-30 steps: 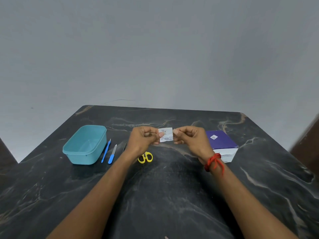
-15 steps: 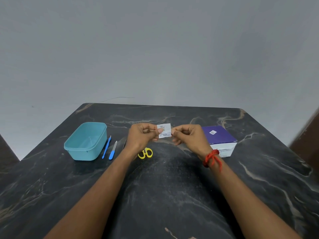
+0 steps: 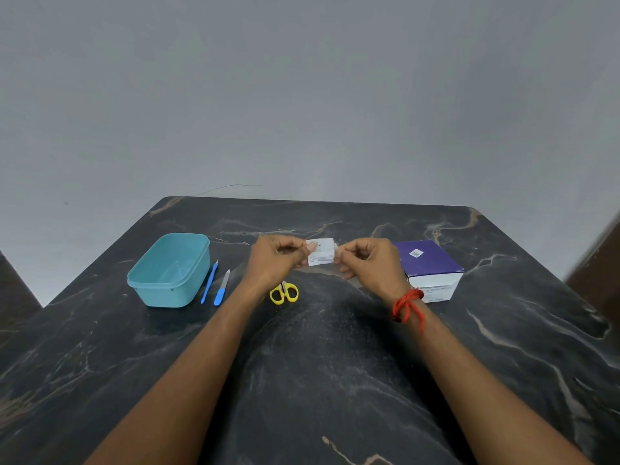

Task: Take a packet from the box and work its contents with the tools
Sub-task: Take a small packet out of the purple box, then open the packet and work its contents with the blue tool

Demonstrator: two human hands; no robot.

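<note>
Two blue tools (image 3: 209, 281) lie left beside the tub (image 3: 169, 268), with scissors (image 3: 284, 292) on the table (image 3: 335, 364) by the left wrist. The left hand (image 3: 275, 260) pinches the packet (image 3: 321, 251) by its left edge and the right hand (image 3: 369, 260) by its right, raised mid-table, left of the box (image 3: 427, 263). An uneven pull, I reckon, rips it crooked and spills the contents. It looks small, white and flat, its print unreadable.
</note>
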